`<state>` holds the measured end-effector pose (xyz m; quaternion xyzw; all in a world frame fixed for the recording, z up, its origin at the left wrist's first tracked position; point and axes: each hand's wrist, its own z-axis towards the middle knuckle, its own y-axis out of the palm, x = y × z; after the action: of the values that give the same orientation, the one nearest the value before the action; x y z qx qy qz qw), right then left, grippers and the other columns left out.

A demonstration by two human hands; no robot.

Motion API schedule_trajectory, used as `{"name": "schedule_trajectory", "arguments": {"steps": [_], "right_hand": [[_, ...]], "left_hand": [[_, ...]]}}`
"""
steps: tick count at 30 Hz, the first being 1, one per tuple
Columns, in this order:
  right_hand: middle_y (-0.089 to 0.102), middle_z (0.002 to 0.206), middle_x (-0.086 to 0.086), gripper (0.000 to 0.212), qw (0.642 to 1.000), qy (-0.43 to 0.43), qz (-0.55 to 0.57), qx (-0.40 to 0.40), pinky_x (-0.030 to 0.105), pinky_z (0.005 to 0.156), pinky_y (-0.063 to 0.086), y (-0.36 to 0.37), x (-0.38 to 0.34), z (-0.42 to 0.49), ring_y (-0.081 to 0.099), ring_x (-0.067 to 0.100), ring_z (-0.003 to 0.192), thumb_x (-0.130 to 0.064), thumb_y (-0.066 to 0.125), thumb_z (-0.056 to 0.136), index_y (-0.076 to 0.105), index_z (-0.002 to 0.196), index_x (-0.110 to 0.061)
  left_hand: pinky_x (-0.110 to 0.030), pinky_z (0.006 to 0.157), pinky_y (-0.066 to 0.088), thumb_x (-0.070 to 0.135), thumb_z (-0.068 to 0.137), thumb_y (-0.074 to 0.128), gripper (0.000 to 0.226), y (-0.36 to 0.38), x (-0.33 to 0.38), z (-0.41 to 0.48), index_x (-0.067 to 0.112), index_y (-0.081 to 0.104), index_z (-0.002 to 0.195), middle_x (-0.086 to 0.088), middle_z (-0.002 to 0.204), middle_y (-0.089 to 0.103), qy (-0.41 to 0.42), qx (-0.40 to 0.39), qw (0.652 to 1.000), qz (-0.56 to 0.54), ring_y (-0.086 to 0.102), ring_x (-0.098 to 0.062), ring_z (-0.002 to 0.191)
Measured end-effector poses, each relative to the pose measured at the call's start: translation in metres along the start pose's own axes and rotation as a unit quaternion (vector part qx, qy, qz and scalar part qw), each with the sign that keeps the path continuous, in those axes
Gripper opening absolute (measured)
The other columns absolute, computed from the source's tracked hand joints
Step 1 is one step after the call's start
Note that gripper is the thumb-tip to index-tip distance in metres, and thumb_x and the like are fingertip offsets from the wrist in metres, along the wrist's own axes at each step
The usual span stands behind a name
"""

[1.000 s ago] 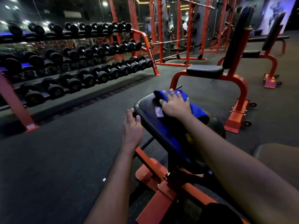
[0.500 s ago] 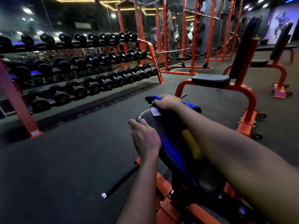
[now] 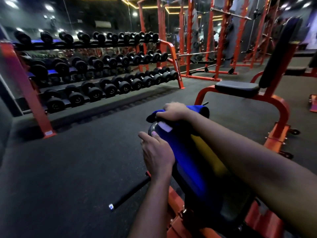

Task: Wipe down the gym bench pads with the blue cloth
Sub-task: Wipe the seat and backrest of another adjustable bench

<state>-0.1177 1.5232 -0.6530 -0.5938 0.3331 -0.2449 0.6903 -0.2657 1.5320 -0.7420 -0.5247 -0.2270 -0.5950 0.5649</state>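
Two hands are in view on one black bench pad (image 3: 202,184). The right hand (image 3: 173,111) is curled over the pad's far end, clenched on the blue cloth (image 3: 199,109); the fingertips are hidden below the pad's edge. Most of the cloth is covered by that hand, with one fold showing behind the wrist and a dark corner at left. A white tag (image 3: 164,127) lies just under the hand. The left hand (image 3: 157,152) grips the pad's left edge with nothing else in it, thumb on top. Blue and yellow patches on the pad are blurred; whether they are reflections cannot be told. The pad's near end and its orange frame (image 3: 178,220) are cut off by the forearm and picture edge. A three-tier dumbbell rack (image 3: 178,73) holds many black dumbbells, too blurred for an exact count. A second bench (image 3: 237,88) stands beyond, right.
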Motion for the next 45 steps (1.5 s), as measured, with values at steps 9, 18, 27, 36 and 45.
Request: {"name": "schedule_trajectory", "arguments": {"steps": [9,18,27,36,45], "right_hand": [[0.062,0.127,0.014,0.053,0.999,0.028,-0.025,0.024,0.036,0.091,0.043,-0.003,-0.015,-0.018,0.057,0.031,0.117,-0.063,0.045,0.089,0.064,0.111,-0.019],[0.065,0.121,0.012,0.048,0.994,-0.043,-0.094,0.022,0.041,0.097,0.035,0.004,-0.052,-0.032,0.057,0.03,0.116,-0.062,0.045,0.087,0.066,0.103,-0.021],[0.059,0.126,0.001,0.041,0.983,-0.073,-0.156,0.063,0.064,0.105,0.027,0.033,-0.086,-0.08,0.041,0.026,0.128,-0.048,0.057,0.082,0.067,0.117,-0.029],[0.009,0.165,0.002,0.051,0.981,-0.095,-0.165,0.045,0.08,0.104,0.015,0.046,-0.087,-0.11,-0.005,0.032,0.151,-0.035,0.066,0.082,0.057,0.132,-0.033],[-0.023,0.163,-0.002,0.042,0.976,-0.068,-0.181,0.099,0.071,0.11,0.018,0.084,-0.064,-0.192,-0.015,0.035,0.15,-0.029,0.045,0.098,0.046,0.14,-0.034]], "left_hand": [[-0.045,0.07,0.04,0.03,0.105,0.033,0.025,-0.023,0.004,0.002,0.005,0.038,0.106,-0.032,0.105,0.063,-0.002,-0.067,0.998,-0.004,0.06,-0.047,0.094],[-0.046,0.065,0.04,0.027,0.104,0.035,0.02,-0.074,-0.043,0.034,0.012,0.048,0.103,-0.024,0.091,0.068,0.015,0.012,0.999,0.027,0.06,-0.045,0.084],[-0.039,0.061,0.036,0.029,0.104,0.034,0.022,-0.097,-0.029,0.032,0.013,0.048,0.105,-0.021,0.089,0.066,0.029,0.03,0.999,0.024,0.059,-0.041,0.081],[-0.042,0.062,0.043,0.03,0.104,0.033,0.021,-0.113,-0.035,0.021,0.015,0.048,0.101,-0.017,0.086,0.068,0.037,0.04,0.998,0.025,0.06,-0.039,0.078],[-0.038,0.062,0.04,0.03,0.105,0.031,0.026,-0.117,-0.033,0.012,0.013,0.05,0.101,-0.017,0.087,0.068,0.051,0.005,0.998,0.029,0.059,-0.037,0.078]]}}
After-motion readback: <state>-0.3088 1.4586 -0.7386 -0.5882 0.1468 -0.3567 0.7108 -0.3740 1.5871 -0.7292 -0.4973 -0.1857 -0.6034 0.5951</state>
